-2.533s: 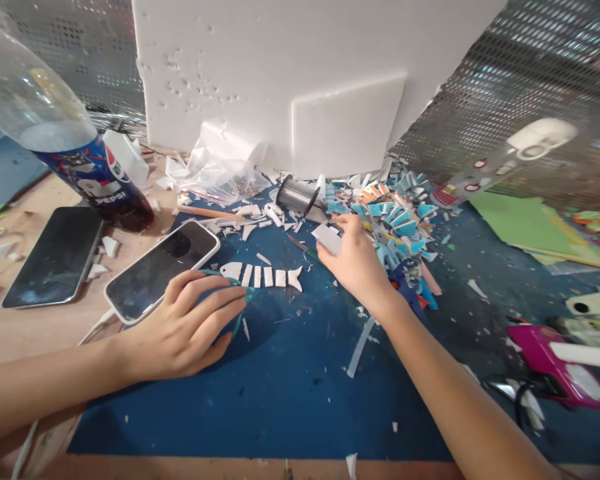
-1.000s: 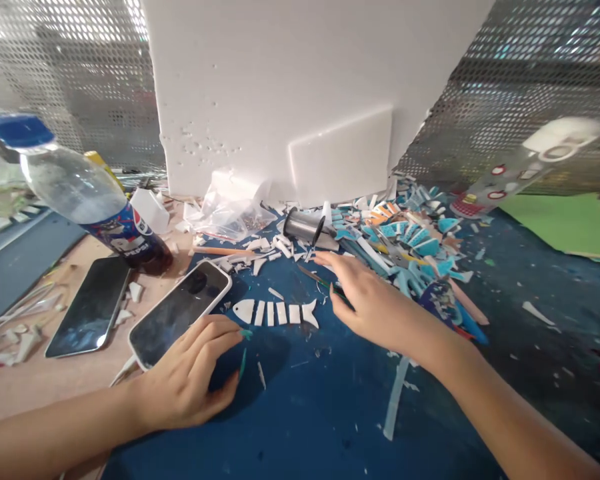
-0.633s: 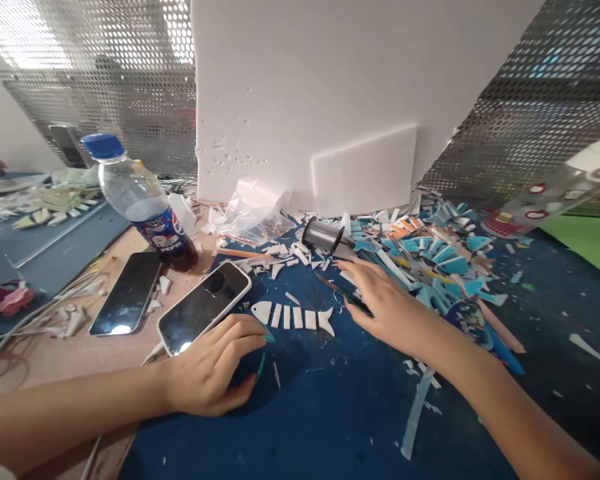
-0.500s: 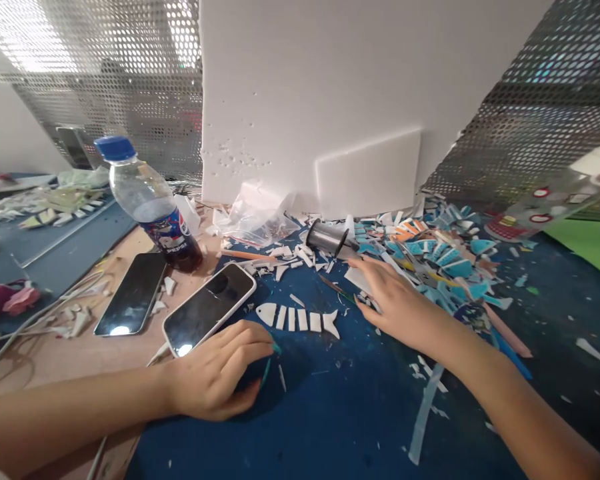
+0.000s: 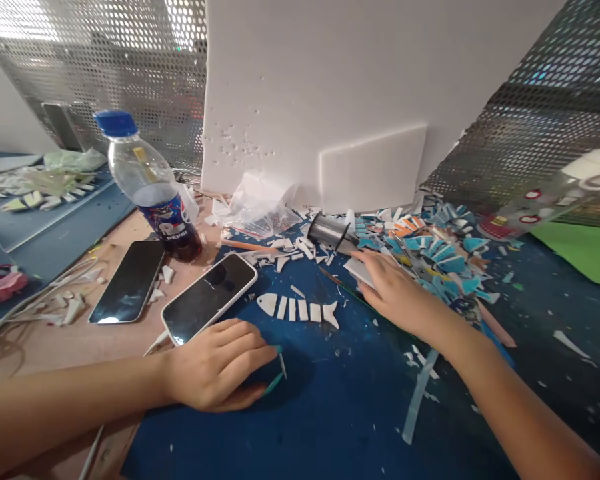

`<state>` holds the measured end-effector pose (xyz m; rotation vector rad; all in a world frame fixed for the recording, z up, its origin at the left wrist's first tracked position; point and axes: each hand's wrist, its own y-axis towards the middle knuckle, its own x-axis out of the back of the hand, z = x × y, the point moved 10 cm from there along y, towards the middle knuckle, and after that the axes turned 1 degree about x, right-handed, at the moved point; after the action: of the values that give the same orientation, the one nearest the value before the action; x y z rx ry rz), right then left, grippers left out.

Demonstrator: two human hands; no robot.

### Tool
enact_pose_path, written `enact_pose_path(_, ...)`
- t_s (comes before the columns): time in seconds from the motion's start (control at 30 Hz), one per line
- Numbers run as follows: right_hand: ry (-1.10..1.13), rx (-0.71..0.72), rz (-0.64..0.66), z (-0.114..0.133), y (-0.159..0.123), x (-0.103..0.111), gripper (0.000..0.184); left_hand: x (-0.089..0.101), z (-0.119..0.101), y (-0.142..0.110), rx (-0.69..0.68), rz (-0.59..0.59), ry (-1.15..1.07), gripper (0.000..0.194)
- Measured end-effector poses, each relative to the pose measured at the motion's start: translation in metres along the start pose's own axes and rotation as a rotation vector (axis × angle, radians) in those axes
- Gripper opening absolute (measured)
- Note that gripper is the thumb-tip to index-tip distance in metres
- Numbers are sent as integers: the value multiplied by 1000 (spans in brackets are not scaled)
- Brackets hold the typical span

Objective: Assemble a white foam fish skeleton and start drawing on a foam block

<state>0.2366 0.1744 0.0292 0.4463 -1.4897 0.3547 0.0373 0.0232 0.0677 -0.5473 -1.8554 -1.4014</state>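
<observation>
My left hand (image 5: pixel 220 365) is curled over the blue mat, beside a white-cased phone (image 5: pixel 210 298). Its thumb and fingers, tipped with teal nails, stay apart, and a thin white sliver (image 5: pixel 283 366) lies by the nail tips. Further right, my right hand (image 5: pixel 397 290) closes its thumb and fingers around a flat white foam piece (image 5: pixel 359 271). A thin dark green paintbrush (image 5: pixel 337 279) runs under that hand. Between the hands lies a white fish (image 5: pixel 267 305) cut into several separate segments, in a row. A clear spool (image 5: pixel 329 231) rests behind the right fingers.
A Pepsi bottle (image 5: pixel 165 213) and a dark phone (image 5: pixel 127 283) occupy the left side. Blue and white scraps (image 5: pixel 445 257) heap behind my right forearm. A white foam board (image 5: pixel 380 80) stands at the back, with a plastic bag (image 5: pixel 257 207) before it.
My left hand has moved slightly right, bringing its nail tips to the white sliver. The right thumb has shifted up to the foam piece. The view has tilted slightly.
</observation>
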Motion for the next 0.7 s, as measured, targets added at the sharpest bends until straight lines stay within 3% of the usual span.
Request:
enact_pose_path(0.1,-6,-13,-7,-2,-1,-1,50,3,-13,-4,-119,-39,81,4)
enact_pose_path(0.2,-16,-31,-21,-7,-2,3,50,-1,-19,-6,-176,-12,148,18)
enact_pose_path(0.4,-26,-18,-29,-7,-6,19,45,-6,-17,-3,-149,47,123,29)
enact_pose_path(0.7,26,-23,88,7,-10,26,39,-12,-12,-2,-72,111,103,20)
